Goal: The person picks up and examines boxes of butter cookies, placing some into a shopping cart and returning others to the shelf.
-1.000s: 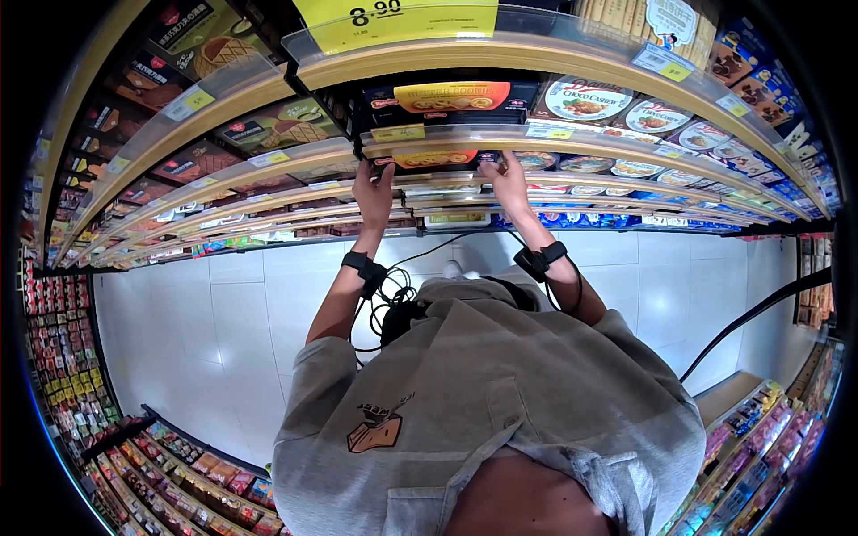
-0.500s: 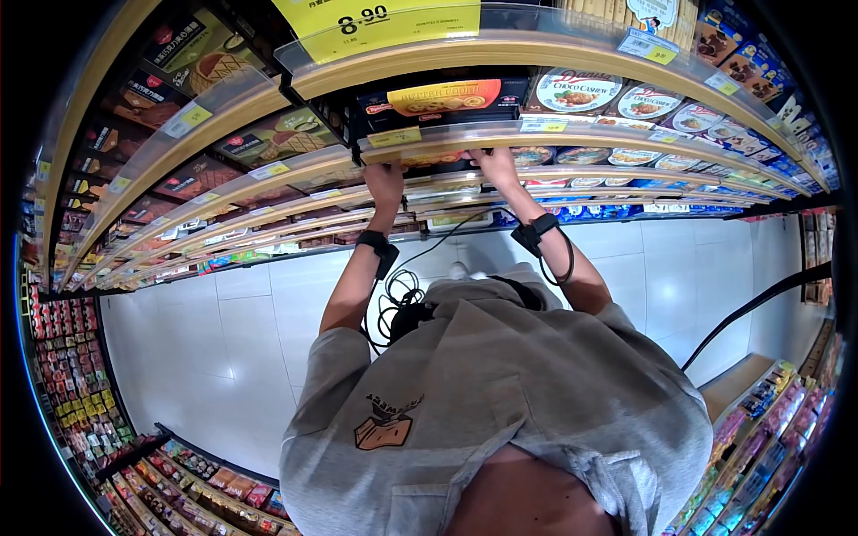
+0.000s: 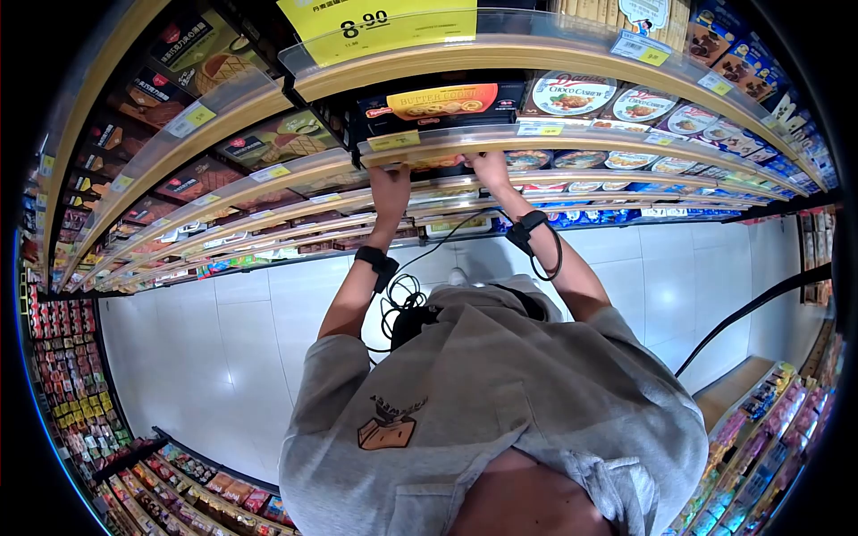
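Both my hands reach under a wooden shelf edge (image 3: 536, 143), to the two ends of a dark cookie box (image 3: 438, 163) with an orange-yellow print. My left hand (image 3: 391, 189) is at the box's left end, fingers curled in and partly hidden by the shelf lip. At the right end, my right hand (image 3: 488, 170) has its fingers bent against the box. Most of this box is covered by the shelf edge. On the level above lies a dark butter cookies box (image 3: 442, 101) with a yellow-orange label.
White Choco Cashew boxes (image 3: 567, 93) stand to the right, dark chocolate biscuit boxes (image 3: 206, 179) to the left. A yellow price sign (image 3: 375, 31) hangs above. Black cable (image 3: 402, 295) dangles beside my body over the tiled floor (image 3: 241, 313). More stocked shelves (image 3: 751, 438) are behind me.
My hands have drawn slightly closer together at the box's ends, the left shifting a little right and the right a little left. The boxes on the upper level stay put.
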Motion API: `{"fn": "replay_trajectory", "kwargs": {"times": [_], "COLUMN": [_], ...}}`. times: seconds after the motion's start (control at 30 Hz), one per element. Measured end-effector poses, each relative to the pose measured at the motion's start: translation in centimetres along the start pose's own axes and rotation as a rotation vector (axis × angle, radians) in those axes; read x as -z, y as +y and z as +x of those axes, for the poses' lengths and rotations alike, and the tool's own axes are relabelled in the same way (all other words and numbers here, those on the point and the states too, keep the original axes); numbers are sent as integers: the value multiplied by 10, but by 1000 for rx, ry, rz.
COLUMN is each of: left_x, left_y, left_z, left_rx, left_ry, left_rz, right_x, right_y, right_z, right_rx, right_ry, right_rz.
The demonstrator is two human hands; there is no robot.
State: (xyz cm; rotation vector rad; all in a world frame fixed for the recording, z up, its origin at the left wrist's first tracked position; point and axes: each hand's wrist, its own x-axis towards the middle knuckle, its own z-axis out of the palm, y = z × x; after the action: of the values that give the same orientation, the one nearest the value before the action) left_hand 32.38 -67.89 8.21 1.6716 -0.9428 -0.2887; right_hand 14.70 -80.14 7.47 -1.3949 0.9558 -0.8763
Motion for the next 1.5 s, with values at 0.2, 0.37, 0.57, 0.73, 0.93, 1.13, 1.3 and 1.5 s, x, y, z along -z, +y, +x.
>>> {"fn": "replay_trajectory", "kwargs": {"times": [0.2,0.37,0.57,0.73,0.93,1.13,1.3,1.5], "left_x": [13,16,16,65,191,224,199,189], "left_y": [-12,25,-3,56,171,177,236,214], "left_z": [-12,-15,-10,-35,-129,-343,-526,-675], "left_rx": [6,301,176,141,269,625,1316,1124], "left_ry": [-151,-207,-252,-642,-697,91,186,783], "left_rz": [-28,-160,12,306,165,837,308,-730], "right_x": [-11,-22,-24,-6,50,28,-2,-43], "right_y": [25,16,29,-16,4,20,18,-23], "right_z": [5,1,7,-32,-99,-149,-195,-239], "right_rx": [166,190,207,110,116,-171,-208,-322], "right_ry": [149,200,257,116,-126,-865,-1366,-1771], "right_rz": [-238,-202,-248,187,46,-188,-297,-407]}}
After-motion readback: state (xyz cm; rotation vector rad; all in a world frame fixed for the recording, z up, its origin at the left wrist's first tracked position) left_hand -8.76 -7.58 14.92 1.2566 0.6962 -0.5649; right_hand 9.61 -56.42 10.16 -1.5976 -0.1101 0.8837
